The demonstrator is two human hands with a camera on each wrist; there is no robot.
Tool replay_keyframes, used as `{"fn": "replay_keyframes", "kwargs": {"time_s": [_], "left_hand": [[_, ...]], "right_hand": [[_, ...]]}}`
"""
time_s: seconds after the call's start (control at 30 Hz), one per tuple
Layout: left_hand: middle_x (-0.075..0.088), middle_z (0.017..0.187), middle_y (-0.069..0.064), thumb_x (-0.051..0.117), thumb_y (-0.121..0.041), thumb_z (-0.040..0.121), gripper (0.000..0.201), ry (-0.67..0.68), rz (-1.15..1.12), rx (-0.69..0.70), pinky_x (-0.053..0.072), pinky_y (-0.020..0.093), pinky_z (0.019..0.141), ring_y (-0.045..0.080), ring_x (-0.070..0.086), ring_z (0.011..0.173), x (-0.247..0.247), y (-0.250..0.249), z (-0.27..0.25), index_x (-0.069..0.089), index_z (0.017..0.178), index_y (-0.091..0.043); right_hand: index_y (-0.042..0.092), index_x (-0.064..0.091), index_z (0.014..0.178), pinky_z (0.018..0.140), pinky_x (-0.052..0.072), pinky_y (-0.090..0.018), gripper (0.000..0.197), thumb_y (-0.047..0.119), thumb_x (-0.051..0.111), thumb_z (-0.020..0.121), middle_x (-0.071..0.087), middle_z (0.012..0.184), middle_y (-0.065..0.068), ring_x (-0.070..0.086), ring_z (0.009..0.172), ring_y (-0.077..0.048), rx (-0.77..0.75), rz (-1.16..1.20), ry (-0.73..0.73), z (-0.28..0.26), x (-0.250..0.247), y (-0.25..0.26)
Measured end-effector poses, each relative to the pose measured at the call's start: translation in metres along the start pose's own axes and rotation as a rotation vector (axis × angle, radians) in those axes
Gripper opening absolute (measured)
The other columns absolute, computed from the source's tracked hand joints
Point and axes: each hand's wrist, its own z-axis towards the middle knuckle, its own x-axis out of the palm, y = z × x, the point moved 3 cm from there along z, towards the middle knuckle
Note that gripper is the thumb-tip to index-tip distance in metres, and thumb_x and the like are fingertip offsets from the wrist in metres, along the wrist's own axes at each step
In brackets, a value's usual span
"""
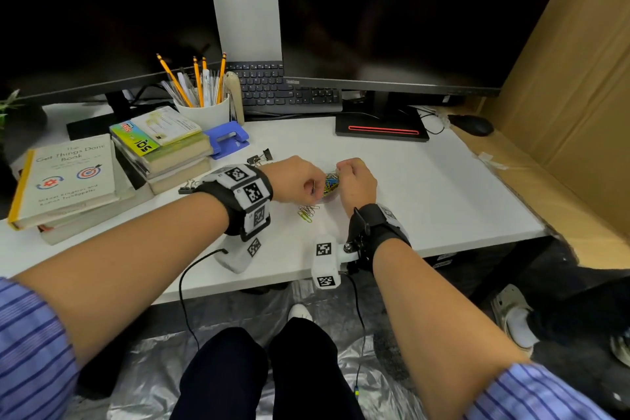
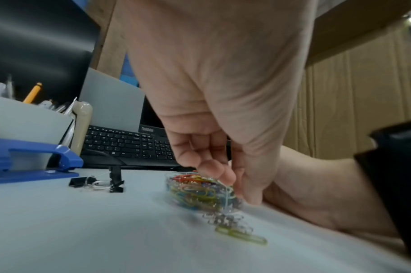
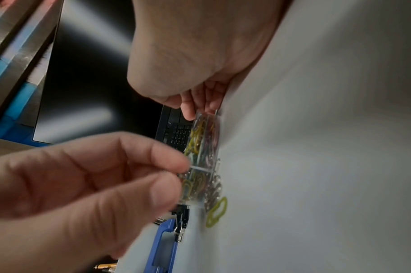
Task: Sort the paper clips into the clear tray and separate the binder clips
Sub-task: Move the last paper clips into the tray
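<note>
Paper clips (image 2: 195, 190), mixed colours (yellow, green, red, blue), fill the clear tray (image 2: 171, 186) that sits on the white desk (image 1: 443, 187) between the two hands. Tray is small, transparent, heaped to about its rim. A second loose bunch of clips (image 1: 308, 211), silver and yellow-green, lies on the desk just beside the tray on the side nearer the person, outside it.

Left hand (image 1: 296, 177): fingers curled, thumb and forefinger tips pressed together over the near-left edge of the tray; in the right wrist view a thin pale wire shows at the pinch, seemingly a single clip, though blur keeps it uncertain. Right hand (image 1: 356, 177): fingers (image 3: 200, 99) curled downward, tips at the far rim of the tray; whether they grip the tray or only touch it I cannot tell. Heel of that hand rests on the desk.

Binder clips (image 1: 260, 157), black with wire handles, lie in a small group behind the left hand, well apart from the tray and near a blue hole punch (image 1: 226, 138). One more black binder clip (image 1: 186, 187) lies beside the stack of books (image 1: 163, 150).

White cup (image 1: 204, 111) behind the punch holds yellow pencils and pens, upright.
</note>
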Motion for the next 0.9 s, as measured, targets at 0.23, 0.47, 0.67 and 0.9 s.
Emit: {"fn": "replay_keyframes", "kwargs": {"time_s": [0.23,0.47,0.67,0.9], "left_hand": [[0.05,0.083,-0.01,0.064,-0.036,0.084,0.037,0.111,0.167,0.003,0.041,0.024,0.072,0.011,0.047,0.079,0.011,-0.001,-0.012,0.062,0.118,-0.023],[0.066,0.098,-0.002,0.06,-0.028,0.088,0.023,0.095,0.139,-0.029,0.046,0.027,0.077,0.016,0.059,0.089,0.014,0.001,-0.008,0.065,0.107,-0.017],[0.057,0.084,-0.003,0.055,-0.023,0.09,0.02,0.127,0.142,-0.031,0.041,0.023,0.071,0.012,0.049,0.078,0.017,0.002,-0.006,0.067,0.098,-0.01],[0.055,0.077,0.001,0.053,-0.02,0.088,0.013,0.147,0.205,-0.01,0.04,0.025,0.065,0.018,0.049,0.073,0.019,0.003,-0.005,0.061,0.082,-0.013]], "right_hand": [[0.01,0.063,0.106,0.082,0.04,-0.025,0.026,0.018,0.042,0.094,0.065,0.112,-0.007,0.057,0.099,-0.023,-0.011,-0.004,-0.005,-0.002,-0.001,0.001],[0.008,0.062,0.11,0.079,0.036,-0.024,0.027,0.019,0.042,0.095,0.065,0.113,-0.009,0.052,0.094,-0.019,-0.022,-0.019,0.008,-0.001,0.0,0.001],[0.007,0.061,0.112,0.078,0.035,-0.023,0.028,0.019,0.043,0.095,0.065,0.115,-0.009,0.055,0.099,-0.023,-0.021,-0.024,0.012,0.0,-0.001,0.0],[0.007,0.062,0.111,0.077,0.034,-0.022,0.027,0.019,0.043,0.095,0.064,0.114,-0.009,0.05,0.092,-0.017,-0.019,-0.018,0.014,0.0,-0.001,0.0]]}}
